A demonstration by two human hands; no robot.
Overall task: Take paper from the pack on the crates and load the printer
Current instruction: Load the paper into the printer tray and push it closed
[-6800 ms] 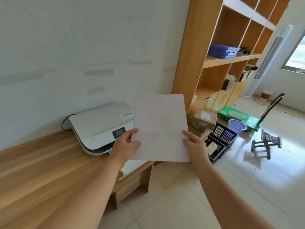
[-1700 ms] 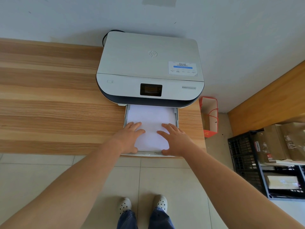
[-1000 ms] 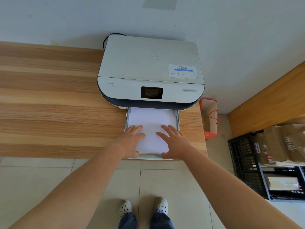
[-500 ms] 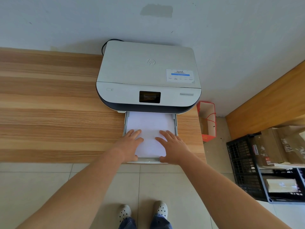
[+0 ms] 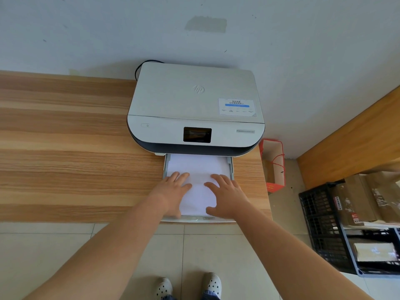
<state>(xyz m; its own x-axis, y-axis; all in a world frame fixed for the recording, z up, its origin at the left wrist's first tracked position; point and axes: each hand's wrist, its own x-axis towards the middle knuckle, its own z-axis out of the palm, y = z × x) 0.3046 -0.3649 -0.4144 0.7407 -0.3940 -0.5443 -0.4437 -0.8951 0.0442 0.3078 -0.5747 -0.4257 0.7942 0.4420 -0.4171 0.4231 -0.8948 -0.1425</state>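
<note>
A white printer [image 5: 194, 105] with a dark front band and a small screen stands on the wooden desk [image 5: 65, 148] against the wall. Its paper tray [image 5: 231, 169] is pulled out toward me, over the desk's front edge. White paper [image 5: 197, 167] lies flat in the tray. My left hand [image 5: 173, 191] and my right hand [image 5: 225, 195] rest flat on the paper, fingers spread, thumbs at the sheet's near edge. The paper pack [image 5: 355, 200], in brown wrapping, lies on black crates [image 5: 320, 224] at the right.
A red paper bag [image 5: 273, 163] stands on the floor between the desk's right end and a wooden shelf side [image 5: 357, 137]. A black cable [image 5: 140, 66] loops behind the printer. My feet in white clogs stand on the tiled floor below.
6.8 s ago I held the sheet up in both hands; since 1.7 s ago it lies in the tray under both flat hands. Over the last second only the view shifts slightly.
</note>
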